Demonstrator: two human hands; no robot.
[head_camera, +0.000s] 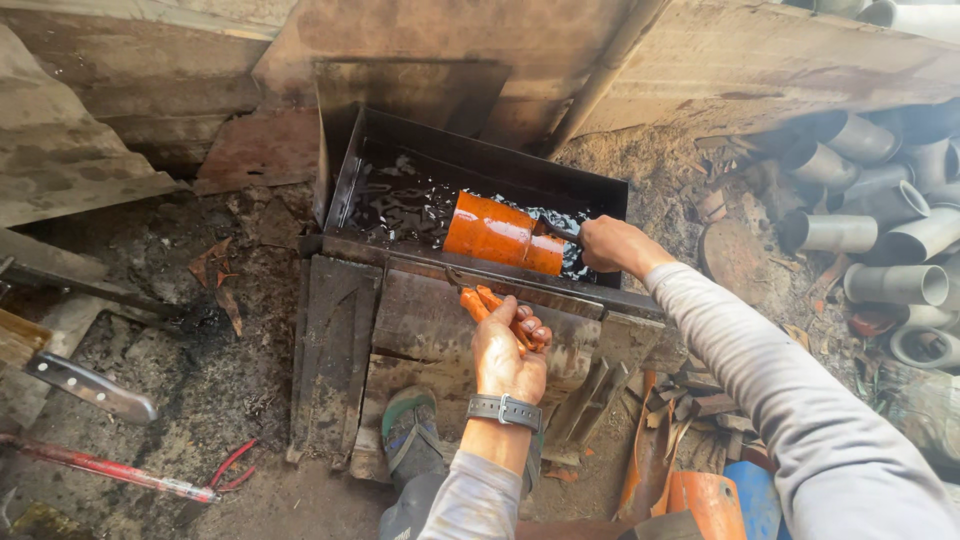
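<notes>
A black metal tank (480, 165) of dark, glossy liquid sits on a grimy, sooty stand against rough board walls, with dirt and scraps on the floor around it. An orange pipe piece (503, 233) lies half sunk in the liquid at the tank's front edge. The right hand (612, 243), at the tank's front right corner, has its grip closed on a dark tool touching the pipe's end. The left hand (507, 352), just below the tank's front rim, holds orange-handled pliers (485, 302) tight. Grey pipe sections (880, 190) are piled right of the tank; a knife (92, 387) lies well to its left.
</notes>
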